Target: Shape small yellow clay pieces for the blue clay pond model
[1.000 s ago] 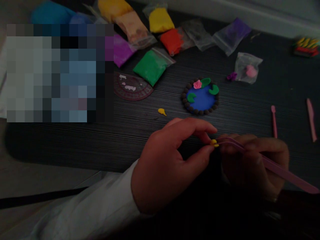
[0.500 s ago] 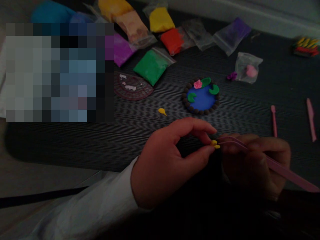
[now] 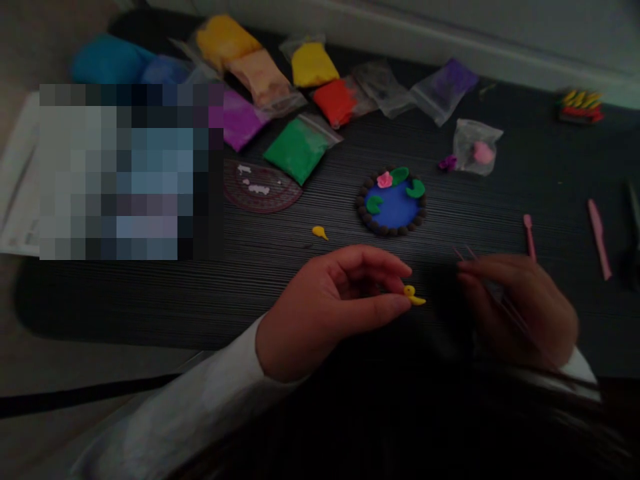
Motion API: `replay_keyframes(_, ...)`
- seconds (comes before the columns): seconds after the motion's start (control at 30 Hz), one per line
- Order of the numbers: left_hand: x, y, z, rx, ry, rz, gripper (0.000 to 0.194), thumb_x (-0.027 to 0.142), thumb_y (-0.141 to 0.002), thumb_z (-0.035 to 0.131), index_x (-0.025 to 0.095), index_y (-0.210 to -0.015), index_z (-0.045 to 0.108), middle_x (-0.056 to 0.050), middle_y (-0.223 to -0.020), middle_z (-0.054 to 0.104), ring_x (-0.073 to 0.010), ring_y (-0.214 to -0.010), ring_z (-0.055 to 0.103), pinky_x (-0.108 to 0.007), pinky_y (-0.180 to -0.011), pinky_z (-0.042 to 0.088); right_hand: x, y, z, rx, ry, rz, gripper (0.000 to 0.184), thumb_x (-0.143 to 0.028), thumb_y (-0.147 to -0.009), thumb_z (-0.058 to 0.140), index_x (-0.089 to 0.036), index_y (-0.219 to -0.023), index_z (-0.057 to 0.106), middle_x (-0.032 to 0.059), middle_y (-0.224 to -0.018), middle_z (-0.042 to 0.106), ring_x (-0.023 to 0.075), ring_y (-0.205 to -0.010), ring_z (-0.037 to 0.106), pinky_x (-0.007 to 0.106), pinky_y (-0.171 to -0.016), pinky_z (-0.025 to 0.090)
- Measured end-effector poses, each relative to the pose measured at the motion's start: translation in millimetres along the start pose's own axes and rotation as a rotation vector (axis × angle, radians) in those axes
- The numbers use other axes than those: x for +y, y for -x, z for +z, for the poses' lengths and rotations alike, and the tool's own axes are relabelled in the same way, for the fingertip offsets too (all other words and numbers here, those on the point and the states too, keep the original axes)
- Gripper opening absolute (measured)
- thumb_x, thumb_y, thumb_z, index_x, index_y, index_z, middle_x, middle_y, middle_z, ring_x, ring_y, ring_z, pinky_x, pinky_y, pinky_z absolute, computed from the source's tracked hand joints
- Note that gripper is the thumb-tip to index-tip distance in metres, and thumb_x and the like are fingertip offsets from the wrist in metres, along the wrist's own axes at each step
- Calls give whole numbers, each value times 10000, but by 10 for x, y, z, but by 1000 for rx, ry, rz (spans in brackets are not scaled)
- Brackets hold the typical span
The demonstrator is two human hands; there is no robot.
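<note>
Between thumb and fingers, my left hand [image 3: 330,310] pinches a small yellow clay duck [image 3: 413,296] just above the dark table. My right hand [image 3: 520,307] grips pink tweezers [image 3: 513,312]; their two tips point up and left, apart from each other and away from the duck. Beyond the hands lies a round clay pond [image 3: 395,205], blue inside a rim of dark brown balls, with green lily pads and a pink flower on it. A yellow drop-shaped clay piece [image 3: 319,233] rests on the table left of the pond.
Several clay bags lie at the back, among them a green bag [image 3: 300,150] and a red one [image 3: 334,102]. A clear protractor [image 3: 263,193] holds white bits. Pink tools, a spatula [image 3: 529,237] and a knife [image 3: 599,238], lie at right beside dark scissors [image 3: 635,230].
The tweezers have drawn back to the right from the yellow duck and turned in my right hand. My left hand still holds the duck. The whole view has shifted slightly.
</note>
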State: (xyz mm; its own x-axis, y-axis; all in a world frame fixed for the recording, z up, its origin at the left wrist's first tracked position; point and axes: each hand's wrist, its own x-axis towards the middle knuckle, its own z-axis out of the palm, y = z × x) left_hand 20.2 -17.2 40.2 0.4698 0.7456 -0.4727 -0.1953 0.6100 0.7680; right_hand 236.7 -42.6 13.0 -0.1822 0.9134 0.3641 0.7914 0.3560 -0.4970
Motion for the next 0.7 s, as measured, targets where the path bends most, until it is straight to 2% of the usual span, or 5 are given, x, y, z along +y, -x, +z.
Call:
replay_keyframes(0.17, 40, -6, 12, 12, -22, -38, 181, 122, -635, 656, 193, -795, 610, 34, -751, 599, -51, -699, 547, -155, -648, 424, 311, -74, -130, -270, 327, -258, 318, -153, -745, 534, -217, -1056, 539, 80, -990, 609, 237, -885, 560, 377, -741, 439)
replay_keyframes(0.47, 85, 25, 14, 54, -101, 12, 183, 122, -637, 649, 173, -806, 603, 11, -749, 601, -80, -700, 551, -194, -649, 433, 376, -211, -16, -288, 565, -239, 345, -184, -774, 464, -205, -1116, 507, 79, -1116, 561, 282, -960, 520, 432, -763, 411)
replay_keyframes(0.57, 87, 22, 18, 30, -67, 3, 192, 131, -637, 656, 193, -812, 605, 29, -753, 599, -64, -711, 547, -171, -656, 426, 234, -205, -117, -236, 443, -178, 374, -166, -752, 490, -216, -1122, 500, 88, -1107, 559, 277, -952, 528, 439, -756, 419)
replay_keyframes(0.63, 94, 28, 32, 24, -70, -6, 184, 130, -645, 652, 205, -807, 606, 39, -750, 595, -55, -714, 546, -157, -659, 421, 38, -192, -221, -147, 195, -116, 371, -171, -729, 538, -209, -1097, 513, 86, -1072, 562, 237, -948, 535, 403, -791, 430)
replay_keyframes(0.7, 102, 46, 54, 30, -93, 0, 176, 127, -653, 646, 217, -799, 609, 45, -748, 596, -52, -712, 547, -149, -655, 422, -191, -182, -308, -151, -32, -84, 356, -183, -702, 592, -211, -1051, 528, 74, -994, 578, 203, -902, 551, 354, -764, 453)
